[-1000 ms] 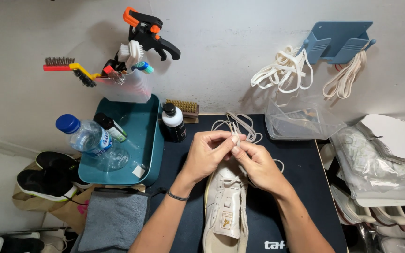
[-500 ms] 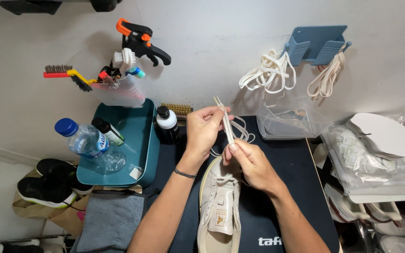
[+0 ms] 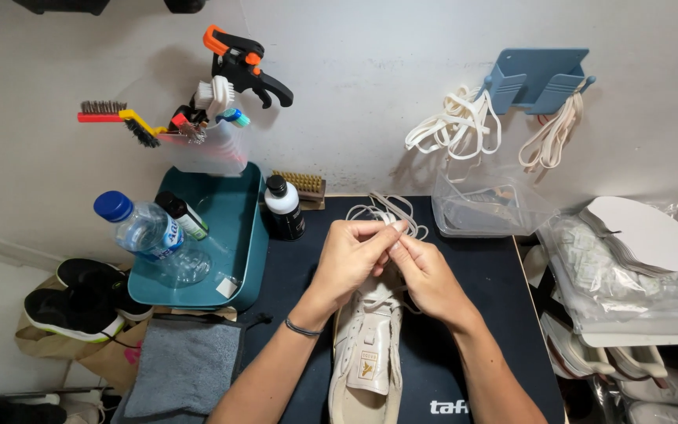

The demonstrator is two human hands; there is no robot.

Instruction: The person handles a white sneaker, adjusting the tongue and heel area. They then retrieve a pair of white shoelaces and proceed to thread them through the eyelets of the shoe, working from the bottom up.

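Observation:
A cream-white sneaker (image 3: pixel 366 353) lies on a black mat (image 3: pixel 480 314), toe pointing away from me. Over the shoe's front, my left hand (image 3: pixel 351 259) and my right hand (image 3: pixel 425 275) meet, both pinching a white shoelace (image 3: pixel 382 210). The lace's loose loops trail onto the mat just beyond my fingers. My fingertips touch each other near the lace end. A dark band sits on my left wrist.
A teal tray (image 3: pixel 233 235) with a water bottle (image 3: pixel 147 232) stands at the left, a black bottle (image 3: pixel 284 208) and a brush beside it. A clear plastic bag (image 3: pixel 484 208) lies behind the mat. Laces hang from a blue wall holder (image 3: pixel 539 78). A grey towel (image 3: pixel 182 365) lies front left.
My hands had lifted the lace up and away half a second ago; now they are lower, back over the shoe's front with fingertips together.

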